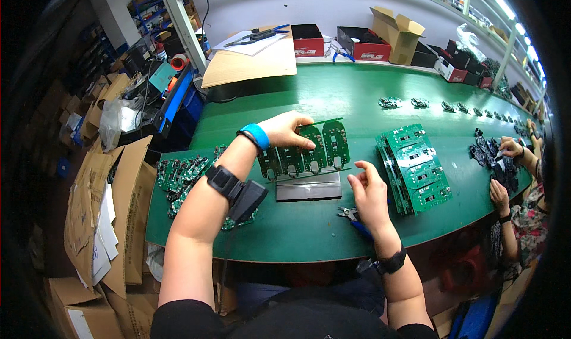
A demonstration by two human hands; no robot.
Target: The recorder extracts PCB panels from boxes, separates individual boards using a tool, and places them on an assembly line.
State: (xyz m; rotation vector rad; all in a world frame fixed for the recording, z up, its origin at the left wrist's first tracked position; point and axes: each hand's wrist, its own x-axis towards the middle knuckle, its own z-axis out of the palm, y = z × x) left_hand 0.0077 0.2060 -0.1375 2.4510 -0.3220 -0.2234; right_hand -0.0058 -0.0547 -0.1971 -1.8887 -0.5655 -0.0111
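My left hand (288,132) grips the upper edge of a green circuit board panel (312,154), which is made of several boards joined side by side. The panel is held tilted above a flat grey metal block (308,190) on the bench. Just right of the panel is my right hand (370,191), its thumb and fingers apart and nothing between them. Blue-handled cutting pliers (355,219) lie beside that hand, close to its wrist. A stack of similar board panels (419,166) stands to the right.
Loose circuit boards (181,181) are heaped at the left, partly behind my left forearm. Small boards (420,102) form a row across the far right of the green bench (262,244). A co-worker's hands (510,148) handle dark parts at right. Cardboard (128,220) stands at left.
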